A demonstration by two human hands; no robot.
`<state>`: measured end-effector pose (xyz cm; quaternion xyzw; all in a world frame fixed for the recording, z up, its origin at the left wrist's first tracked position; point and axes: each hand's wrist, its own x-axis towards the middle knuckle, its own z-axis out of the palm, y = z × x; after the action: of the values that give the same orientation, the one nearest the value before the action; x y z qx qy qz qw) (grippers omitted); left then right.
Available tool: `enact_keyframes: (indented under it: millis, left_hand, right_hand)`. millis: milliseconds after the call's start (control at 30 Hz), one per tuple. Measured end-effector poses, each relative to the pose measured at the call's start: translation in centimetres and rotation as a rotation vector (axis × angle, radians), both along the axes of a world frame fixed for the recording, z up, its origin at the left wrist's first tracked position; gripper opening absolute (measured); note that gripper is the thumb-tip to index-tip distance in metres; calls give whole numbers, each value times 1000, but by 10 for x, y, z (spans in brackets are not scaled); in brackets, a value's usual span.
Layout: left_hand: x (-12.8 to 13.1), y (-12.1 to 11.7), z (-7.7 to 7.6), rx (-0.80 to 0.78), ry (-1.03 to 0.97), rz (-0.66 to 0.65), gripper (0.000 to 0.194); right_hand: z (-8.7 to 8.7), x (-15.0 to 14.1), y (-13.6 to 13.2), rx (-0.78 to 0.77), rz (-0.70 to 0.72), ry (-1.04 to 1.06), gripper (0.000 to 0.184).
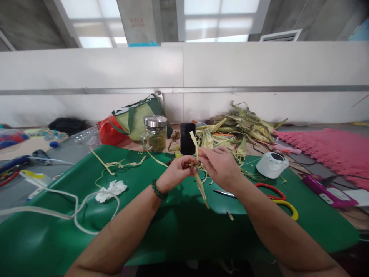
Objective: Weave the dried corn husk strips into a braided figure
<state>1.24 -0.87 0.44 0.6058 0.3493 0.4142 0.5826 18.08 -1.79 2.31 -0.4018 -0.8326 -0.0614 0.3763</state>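
Above the green mat [184, 234], my left hand [181, 169] pinches a pale strip of corn husk [199, 184] near its middle. My right hand [220, 165] is closed at the upper part of the same strip, its fingers bent around it. One end of the husk points up past a phone [187, 139]; the other hangs down below my fingers. Scissors [226, 193] with red and yellow handles lie partly under my right forearm. Small husk scraps [230, 216] lie on the mat. My fingertips partly hide where the strip is gripped.
Behind the hands lies a heap of corn husks [245, 125]. A lidded glass jar [155, 134] stands left of the phone. A crumpled tissue [112, 191] and white cable [76, 207] lie left; a white roll-like object [272, 165] and purple power strip [330, 192] are right.
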Motion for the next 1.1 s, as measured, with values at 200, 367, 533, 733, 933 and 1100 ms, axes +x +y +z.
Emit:
enact_keyframes:
  millis: [200,367,533,733,933,1100]
  left_hand:
    - [0,0,0,-6,-16,-32,20]
    - [-2,-1,2,-79,-2,-23,22]
    - [-3,0,3,-75,-30,-20,23]
    - [-5,2,0,-57,-37,-31,22]
    - [-7,2,2,-111,-17,-59,29]
    - [-9,2,3,-154,-41,-98,33]
  right_hand:
    - [-4,-3,4,-492,172,491,12]
    - [1,-3,7,-674,419,742,23]
    - [6,1,9,-684,444,597,22]
    - [7,3,10,-699,402,527,25]
    - [8,4,11,-687,391,601,22]
    - [9,6,10,-712,386,617,23]
